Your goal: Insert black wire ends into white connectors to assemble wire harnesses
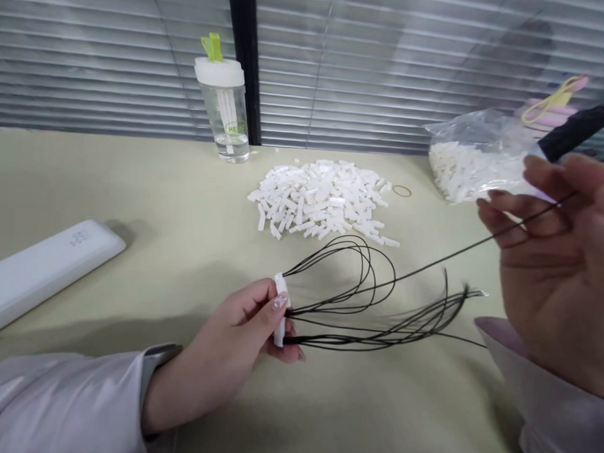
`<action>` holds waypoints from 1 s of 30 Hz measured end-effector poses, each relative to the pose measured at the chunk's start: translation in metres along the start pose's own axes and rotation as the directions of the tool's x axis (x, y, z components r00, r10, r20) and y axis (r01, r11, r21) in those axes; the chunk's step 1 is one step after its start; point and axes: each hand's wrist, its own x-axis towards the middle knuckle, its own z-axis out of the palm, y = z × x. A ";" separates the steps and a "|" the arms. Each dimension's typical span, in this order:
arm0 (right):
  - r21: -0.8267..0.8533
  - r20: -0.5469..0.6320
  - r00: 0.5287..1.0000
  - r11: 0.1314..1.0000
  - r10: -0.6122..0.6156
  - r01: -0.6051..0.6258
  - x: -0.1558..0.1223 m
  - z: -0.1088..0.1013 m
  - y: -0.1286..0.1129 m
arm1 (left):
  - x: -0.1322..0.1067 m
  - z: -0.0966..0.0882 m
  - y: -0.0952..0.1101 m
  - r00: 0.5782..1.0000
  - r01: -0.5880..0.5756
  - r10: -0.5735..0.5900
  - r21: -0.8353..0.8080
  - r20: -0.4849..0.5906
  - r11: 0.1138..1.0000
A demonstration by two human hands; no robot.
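Note:
My left hand [237,344] pinches a small white plastic connector [280,306] between thumb and fingers, low over the table. Several thin black wires [369,303] loop out of the connector to the right and end in a loose bundle. My right hand [555,257] is raised at the right edge and pinches one black wire [461,253] that runs taut back toward the connector. A pile of small white connectors [323,197] lies on the table beyond the wires.
A clear plastic bag [472,160] of white connectors sits at the back right, a rubber band [402,190] beside it. A clear bottle [227,110] with a white lid stands by the blinds. A long white device [40,268] lies at the left. A black object [581,128] crosses the upper right.

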 end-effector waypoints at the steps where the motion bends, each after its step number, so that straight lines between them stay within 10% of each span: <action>1: 0.049 -0.004 1.000 0.999 0.019 -0.018 -0.001 0.001 -0.001 | 0.000 0.000 0.000 1.000 -0.007 0.007 0.001 0.006 1.000; 5: 0.105 0.195 0.972 0.982 0.133 -0.156 -0.011 0.000 0.001 | -0.001 0.000 -0.001 1.000 -0.005 0.004 0.040 0.022 0.999; 8: -0.010 0.461 0.868 0.979 0.186 -0.205 -0.022 0.003 0.004 | -0.002 0.000 -0.001 0.999 0.010 -0.013 0.087 0.039 0.996; 15: -0.280 0.732 0.672 0.948 0.111 0.148 -0.040 0.021 0.008 | -0.002 -0.001 0.003 0.999 0.009 -0.016 0.132 0.050 0.991; 30: -0.307 0.725 0.682 0.932 0.099 0.191 -0.035 0.015 0.009 | -0.003 0.000 0.000 0.999 0.006 -0.010 0.072 0.043 0.997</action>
